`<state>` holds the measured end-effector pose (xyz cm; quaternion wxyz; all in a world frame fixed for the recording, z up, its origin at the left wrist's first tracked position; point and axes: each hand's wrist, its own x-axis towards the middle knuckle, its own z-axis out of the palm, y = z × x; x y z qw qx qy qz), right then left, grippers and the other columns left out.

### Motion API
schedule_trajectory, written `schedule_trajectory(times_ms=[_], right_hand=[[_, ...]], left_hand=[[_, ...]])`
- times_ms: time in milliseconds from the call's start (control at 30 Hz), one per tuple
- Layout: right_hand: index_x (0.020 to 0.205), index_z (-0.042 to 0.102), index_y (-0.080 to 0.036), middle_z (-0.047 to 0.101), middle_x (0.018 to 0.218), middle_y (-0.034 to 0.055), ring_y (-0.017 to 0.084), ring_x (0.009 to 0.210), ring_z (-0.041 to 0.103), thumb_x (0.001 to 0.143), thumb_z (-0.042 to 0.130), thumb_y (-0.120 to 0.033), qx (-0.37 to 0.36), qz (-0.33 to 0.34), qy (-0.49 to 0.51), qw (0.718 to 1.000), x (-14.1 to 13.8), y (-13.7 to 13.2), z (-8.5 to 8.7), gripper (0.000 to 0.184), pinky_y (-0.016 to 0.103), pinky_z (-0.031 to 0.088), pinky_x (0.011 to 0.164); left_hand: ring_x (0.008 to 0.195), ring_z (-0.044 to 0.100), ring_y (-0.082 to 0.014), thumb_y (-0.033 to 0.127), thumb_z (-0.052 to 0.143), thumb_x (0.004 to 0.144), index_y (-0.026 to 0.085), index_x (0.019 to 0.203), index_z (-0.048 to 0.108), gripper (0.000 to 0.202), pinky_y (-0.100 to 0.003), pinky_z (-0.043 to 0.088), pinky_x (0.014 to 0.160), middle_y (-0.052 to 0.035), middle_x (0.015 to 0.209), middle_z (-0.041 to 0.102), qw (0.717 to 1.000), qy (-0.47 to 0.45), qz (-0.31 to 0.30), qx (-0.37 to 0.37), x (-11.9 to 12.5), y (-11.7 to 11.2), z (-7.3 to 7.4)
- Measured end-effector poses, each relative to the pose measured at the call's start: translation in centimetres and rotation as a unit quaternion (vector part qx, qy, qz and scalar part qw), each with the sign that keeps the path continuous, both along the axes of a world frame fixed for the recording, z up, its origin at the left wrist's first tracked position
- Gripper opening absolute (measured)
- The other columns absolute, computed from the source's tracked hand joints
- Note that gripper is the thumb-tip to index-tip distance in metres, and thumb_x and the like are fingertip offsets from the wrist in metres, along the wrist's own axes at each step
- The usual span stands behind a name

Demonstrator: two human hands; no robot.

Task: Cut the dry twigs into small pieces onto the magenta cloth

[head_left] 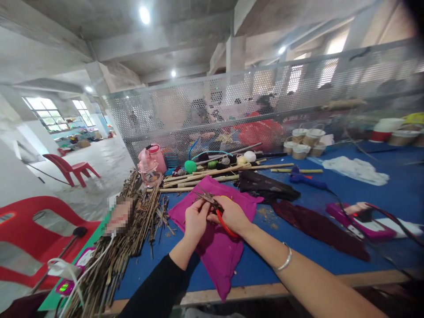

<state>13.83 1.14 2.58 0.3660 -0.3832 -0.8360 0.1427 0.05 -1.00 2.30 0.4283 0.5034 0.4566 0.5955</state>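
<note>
My right hand [232, 215] is closed around red-handled scissors [218, 212], whose blades point up and left over a magenta cloth [215, 247]. My left hand [196, 219] is pinched on a small piece right at the scissors' blades; what it holds is too small to make out. Both hands hover over the cloth, which lies on a blue table [298, 260]. A silver bracelet sits on my right wrist.
A heap of dry twigs [132, 238] lies left of the cloth. Behind it are long sticks [212, 172], a pink bottle [151, 164], yarn balls, dark cloths [265, 185], a blue glue gun [306, 179], and paper cups [306, 141]. A perforated screen [251, 97] backs the table; people sit beyond. Red chairs stand left.
</note>
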Motion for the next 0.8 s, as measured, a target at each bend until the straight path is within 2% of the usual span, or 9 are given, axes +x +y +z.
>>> schedule_trajectory(times_ms=[100,300,433,533,700,800], right_hand=[[0.096,0.055,-0.019,0.061,0.085,0.0059,0.021,0.081,0.056,0.070,0.062,-0.049,0.002,-0.021,-0.014,1.000,0.0,0.0,-0.1,0.039,0.030,0.042,0.071],[0.105,0.052,-0.014,0.056,0.090,0.0108,0.024,0.083,0.052,0.064,0.064,-0.054,0.056,-0.061,-0.050,0.995,0.2,0.5,-0.4,0.059,0.036,0.042,0.073],[0.104,0.053,-0.015,0.057,0.087,0.0096,0.022,0.079,0.053,0.066,0.063,-0.053,0.048,-0.047,-0.045,0.997,0.3,0.7,-0.7,0.054,0.034,0.044,0.071],[0.102,0.054,-0.016,0.060,0.088,0.0092,0.022,0.083,0.055,0.070,0.062,-0.051,0.032,-0.036,-0.036,0.998,0.3,0.7,-0.8,0.047,0.032,0.044,0.073],[0.103,0.055,-0.021,0.063,0.091,0.0063,0.021,0.085,0.058,0.074,0.060,-0.048,-0.023,-0.018,-0.029,0.999,0.3,0.5,-0.7,0.040,0.030,0.044,0.073],[0.103,0.055,-0.023,0.064,0.092,0.0049,0.020,0.083,0.059,0.075,0.059,-0.046,-0.057,-0.008,-0.023,0.998,0.2,0.3,-0.5,0.037,0.029,0.044,0.071]], left_hand=[[0.059,0.058,-0.0129,0.029,0.057,0.071,0.013,0.087,0.068,0.025,-0.020,0.044,0.053,-0.0037,0.068,0.066,1.000,-0.007,0.000,-0.015,0.0,0.1,0.0],[0.054,0.056,-0.0113,0.028,0.061,0.068,0.011,0.079,0.067,0.021,-0.019,0.043,0.050,-0.0029,0.062,0.064,0.996,-0.066,-0.019,-0.051,0.7,0.2,0.3],[0.051,0.054,-0.0102,0.028,0.062,0.067,0.011,0.080,0.067,0.022,-0.018,0.041,0.046,-0.0021,0.061,0.063,0.994,-0.088,-0.016,-0.063,1.0,0.1,0.2],[0.055,0.057,-0.0118,0.030,0.062,0.069,0.011,0.083,0.067,0.024,-0.020,0.044,0.050,-0.0035,0.066,0.065,0.995,-0.081,-0.016,-0.053,0.8,0.1,-0.2],[0.062,0.061,-0.0148,0.033,0.060,0.071,0.014,0.090,0.067,0.028,-0.025,0.049,0.057,-0.0055,0.076,0.069,0.996,-0.063,-0.024,-0.055,0.2,0.2,-0.6],[0.063,0.061,-0.0147,0.031,0.058,0.073,0.014,0.091,0.067,0.026,-0.024,0.049,0.057,-0.0055,0.076,0.068,0.997,-0.044,-0.019,-0.055,-0.2,0.1,-0.6]])
